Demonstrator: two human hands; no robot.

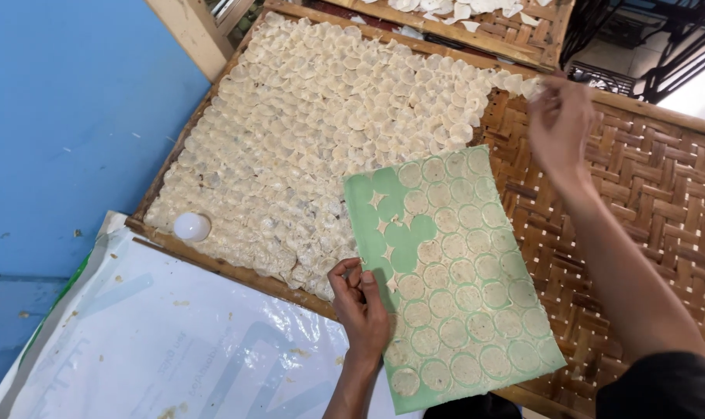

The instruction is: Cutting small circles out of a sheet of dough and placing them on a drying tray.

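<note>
A green flat board [405, 256] covered with several thin round pale discs [467, 297] lies on a woven bamboo tray [647, 194]. My left hand [362, 302] grips the board's left edge near its lower part. My right hand [558, 124] reaches to the far side of the tray and pinches a pale disc [533, 87] beside the edge of the laid-out discs. A dense layer of overlapping pale discs [314, 132] covers the tray's left part. The right part of the tray is bare weave.
A small white round lid [192, 226] rests on the tray's near left corner. A white printed plastic sheet [174, 341] lies below the tray. A blue wall [65, 116] stands to the left. A second woven tray [508, 31] with pale discs sits beyond.
</note>
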